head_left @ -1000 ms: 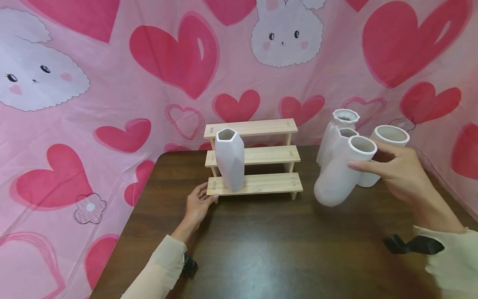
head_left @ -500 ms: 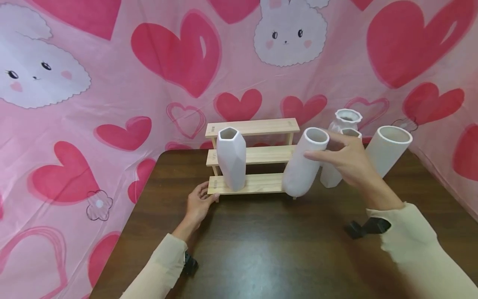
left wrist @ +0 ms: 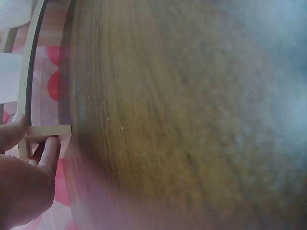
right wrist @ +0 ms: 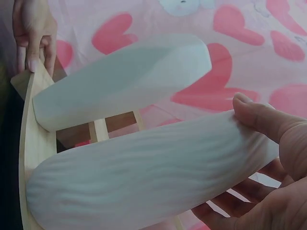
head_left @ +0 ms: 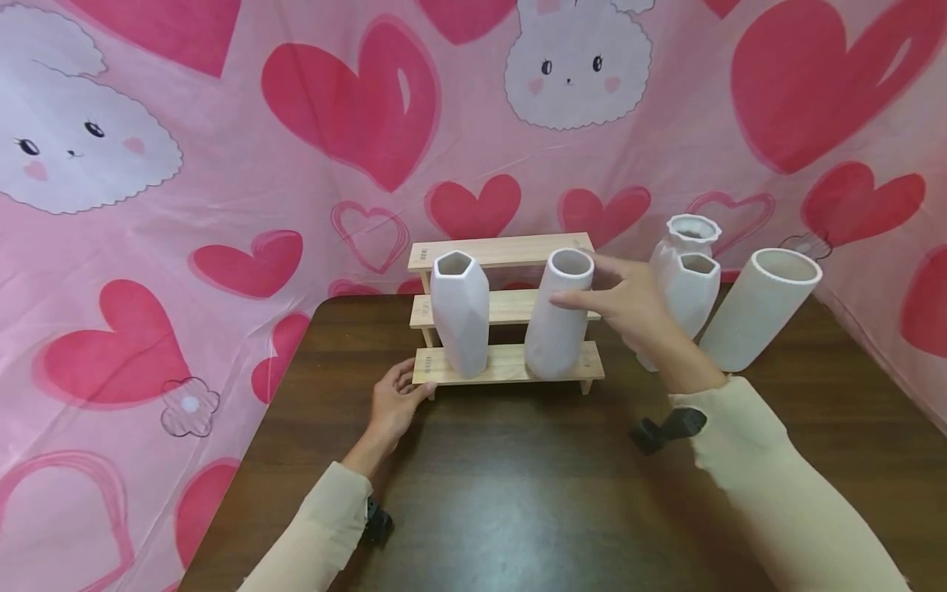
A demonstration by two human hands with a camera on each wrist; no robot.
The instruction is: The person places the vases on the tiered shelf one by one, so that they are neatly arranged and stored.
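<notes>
My right hand (head_left: pixel 636 304) grips a white round-mouthed vase (head_left: pixel 556 325) near its top, thumb on the near side. In the right wrist view this vase (right wrist: pixel 139 167) shows wavy ridges, and its base meets the lowest board. To its left a faceted white vase (head_left: pixel 460 316) with a five-sided mouth stands upright on the same lowest step of the wooden three-tier stand (head_left: pixel 510 374). My left hand (head_left: pixel 394 403) holds the left end of that step. Seen from the left wrist, the thumb of the left hand (left wrist: pixel 29 177) lies on the board and the fingers reach beneath it.
At the right of the brown table (head_left: pixel 473 493) stand a frilled-rim white vase (head_left: pixel 691 230), another angular-mouthed vase (head_left: pixel 691 292) and a wide cylindrical vase (head_left: pixel 762 308). Behind the table hangs a pink cloth (head_left: pixel 244 197) with hearts and rabbits.
My right hand has carried the round-mouthed vase leftward from the vase group to the right part of the lowest step, bringing it more upright. The left hand has stayed on the stand.
</notes>
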